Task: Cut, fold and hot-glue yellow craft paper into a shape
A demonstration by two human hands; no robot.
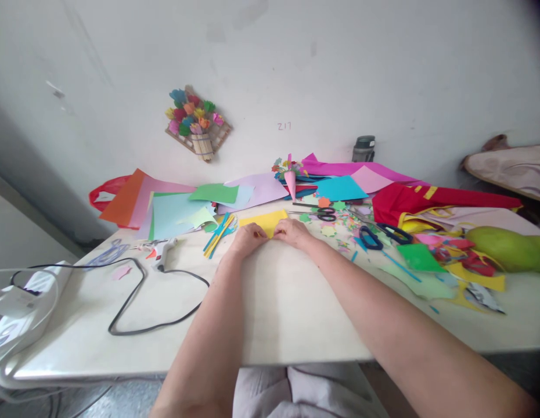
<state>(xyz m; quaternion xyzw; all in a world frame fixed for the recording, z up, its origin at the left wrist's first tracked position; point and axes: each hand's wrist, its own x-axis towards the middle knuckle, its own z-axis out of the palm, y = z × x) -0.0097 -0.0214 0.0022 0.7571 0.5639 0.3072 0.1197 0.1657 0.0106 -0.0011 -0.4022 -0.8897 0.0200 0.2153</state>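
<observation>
A sheet of yellow paper (265,221) lies on the table in front of me. At its near edge, my left hand (249,238) has its fingers curled and pressed onto the left side of the paper. My right hand (291,232) pinches the same near edge from the right, close beside the left. The fingertips partly hide that edge, so I cannot tell whether it is folded. Just left of the hands are several blue and yellow paper strips (218,235), crossed in a loose pile.
A white glue gun (164,253) with a black cord lies at left, near a power strip (30,307). Scissors (371,237) and paper scraps (474,255) spread over the right. Coloured sheets (178,212) and a pink paper cone with flowers (290,180) line the wall.
</observation>
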